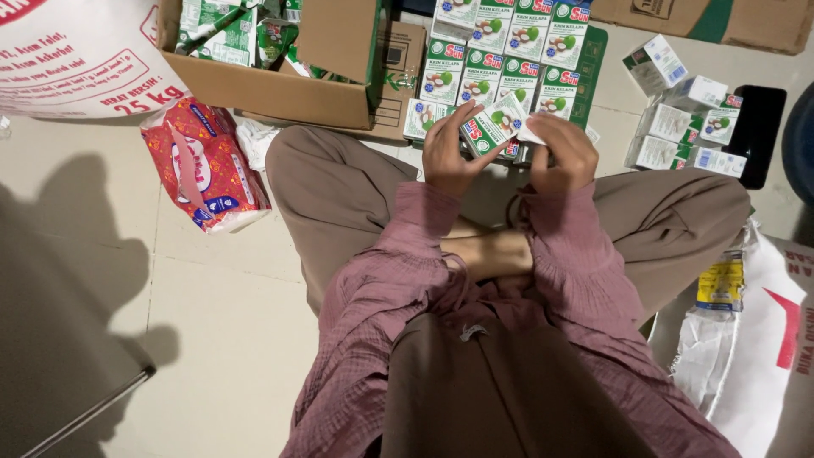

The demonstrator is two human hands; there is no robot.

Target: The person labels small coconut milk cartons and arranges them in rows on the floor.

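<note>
Here both hands, left hand [449, 153] and right hand [561, 153], pinch one small carton [496, 125] between fingertips, its long axis seemingly slanting up-right; stacked cartons [500, 51] just beyond

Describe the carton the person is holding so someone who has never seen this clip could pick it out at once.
Start at the open cardboard box on the floor; right of it, small green-and-white cartons lie in flat rows. Just below those rows, the left hand and right hand pinch one such carton. It alone is off the floor and tilted.

Small green-white carton [496, 125] (tilted), held aloft.
</note>
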